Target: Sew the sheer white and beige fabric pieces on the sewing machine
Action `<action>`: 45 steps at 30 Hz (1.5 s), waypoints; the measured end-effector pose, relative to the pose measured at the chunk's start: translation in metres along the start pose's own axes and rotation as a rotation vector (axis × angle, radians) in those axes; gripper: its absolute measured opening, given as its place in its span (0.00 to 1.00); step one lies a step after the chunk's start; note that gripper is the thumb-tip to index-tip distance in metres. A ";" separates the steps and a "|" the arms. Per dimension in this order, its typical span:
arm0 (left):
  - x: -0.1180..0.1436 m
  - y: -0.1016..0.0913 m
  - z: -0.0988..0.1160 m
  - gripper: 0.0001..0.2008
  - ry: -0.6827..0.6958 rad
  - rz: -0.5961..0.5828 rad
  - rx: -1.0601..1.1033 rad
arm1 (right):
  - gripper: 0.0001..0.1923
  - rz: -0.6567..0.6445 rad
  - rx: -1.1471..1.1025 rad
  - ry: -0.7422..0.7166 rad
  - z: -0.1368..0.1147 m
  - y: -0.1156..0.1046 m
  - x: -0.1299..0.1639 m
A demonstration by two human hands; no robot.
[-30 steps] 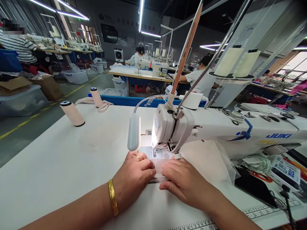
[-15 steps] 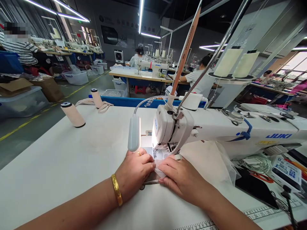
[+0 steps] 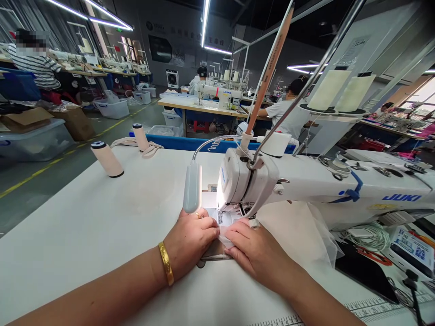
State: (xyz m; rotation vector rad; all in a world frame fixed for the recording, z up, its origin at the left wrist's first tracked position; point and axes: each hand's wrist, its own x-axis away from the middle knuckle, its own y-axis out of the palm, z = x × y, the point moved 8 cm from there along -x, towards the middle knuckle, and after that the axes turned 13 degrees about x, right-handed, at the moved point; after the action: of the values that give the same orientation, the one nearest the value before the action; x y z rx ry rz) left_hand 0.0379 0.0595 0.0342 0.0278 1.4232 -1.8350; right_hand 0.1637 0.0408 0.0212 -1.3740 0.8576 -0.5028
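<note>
Under the head of a white sewing machine [image 3: 246, 181], a small piece of thin, pale, see-through fabric [image 3: 223, 240] lies at the presser foot, lit by a lamp [image 3: 192, 188]. My left hand [image 3: 192, 233], with a gold bangle at the wrist, is closed at the fabric's left edge, its fingertips bent close to the needle. From the right, my right hand [image 3: 260, 249] pinches the same fabric between thumb and fingers. More sheer fabric [image 3: 288, 226] spreads over the table beneath the machine arm. The needle tip is hard to make out.
Two pale thread cones, one nearer [image 3: 108, 159] and one farther [image 3: 140, 137], stand at the left on the white table [image 3: 84, 253]. To the right lie a dark flat object [image 3: 367, 271], coiled cable [image 3: 369, 235] and a printed ruler strip [image 3: 374, 308]. Other people sit at machines beyond.
The whole view has shifted slightly to the right. Both hands stay at the presser foot; the fabric between them has barely moved, and slightly more metal plate shows below the left fingers.
</note>
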 end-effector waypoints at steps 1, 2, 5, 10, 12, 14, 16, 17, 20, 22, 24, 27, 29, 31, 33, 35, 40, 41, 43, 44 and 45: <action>-0.001 0.000 -0.001 0.12 0.004 0.001 -0.013 | 0.04 0.002 0.000 0.004 0.000 0.001 0.000; -0.001 0.001 -0.001 0.12 0.011 0.001 -0.025 | 0.04 0.006 0.000 0.007 0.001 0.001 -0.001; -0.003 0.000 -0.003 0.12 0.031 0.010 -0.057 | 0.03 0.007 0.001 0.021 0.004 0.003 -0.002; -0.006 0.001 -0.007 0.13 0.018 0.002 -0.077 | 0.05 -0.018 0.006 0.055 0.008 0.008 -0.004; -0.006 0.002 -0.009 0.14 -0.007 -0.011 -0.080 | 0.04 -0.012 0.016 0.061 0.009 0.007 -0.004; -0.006 0.003 -0.012 0.15 -0.024 -0.015 -0.073 | 0.03 -0.002 0.038 0.062 0.010 0.007 -0.004; -0.005 0.004 -0.015 0.15 -0.055 -0.023 -0.033 | 0.03 0.007 0.057 0.065 0.011 0.006 -0.004; -0.005 0.004 -0.018 0.14 -0.084 -0.027 0.000 | 0.04 0.015 0.060 0.067 0.012 0.006 -0.003; -0.003 0.006 -0.031 0.07 -0.217 -0.034 0.097 | 0.07 0.055 0.045 0.070 0.013 0.005 -0.002; -0.003 0.007 -0.039 0.09 -0.287 -0.045 0.101 | 0.09 0.086 0.028 0.064 0.013 0.004 -0.002; -0.003 0.009 -0.041 0.12 -0.312 -0.077 0.048 | 0.09 0.106 0.009 0.053 0.011 0.002 -0.001; -0.004 0.007 -0.038 0.13 -0.308 -0.105 -0.081 | 0.11 0.122 -0.026 0.022 0.008 0.000 0.000; -0.005 0.002 -0.030 0.12 -0.272 -0.104 -0.166 | 0.12 0.155 -0.042 -0.006 0.004 -0.004 0.001; -0.005 -0.003 -0.017 0.11 -0.192 -0.099 -0.209 | 0.12 0.213 -0.040 -0.046 0.000 -0.010 0.002; -0.003 -0.005 -0.005 0.10 -0.113 -0.105 -0.175 | 0.13 0.263 -0.030 -0.090 -0.005 -0.014 0.003; 0.001 -0.003 0.003 0.09 -0.080 -0.105 -0.099 | 0.15 0.284 -0.025 -0.120 -0.009 -0.016 0.003; 0.006 0.001 0.012 0.08 -0.008 -0.067 0.070 | 0.16 0.206 -0.033 -0.103 -0.011 -0.010 -0.002; 0.006 0.001 0.011 0.08 -0.004 -0.063 0.085 | 0.14 0.174 -0.029 -0.083 -0.009 -0.007 -0.003; 0.006 0.000 0.008 0.09 -0.012 -0.051 0.079 | 0.11 0.126 -0.008 -0.062 -0.007 -0.004 -0.003; 0.005 -0.001 0.006 0.09 -0.018 -0.037 0.060 | 0.11 0.119 0.006 -0.064 -0.007 -0.003 -0.003; 0.005 -0.003 0.004 0.10 -0.022 -0.025 0.042 | 0.11 0.118 0.018 -0.067 -0.007 -0.004 -0.003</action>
State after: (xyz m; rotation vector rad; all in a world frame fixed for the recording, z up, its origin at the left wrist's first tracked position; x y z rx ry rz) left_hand 0.0348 0.0531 0.0354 0.0112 1.3758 -1.8802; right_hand 0.1571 0.0378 0.0257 -1.3081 0.8718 -0.3709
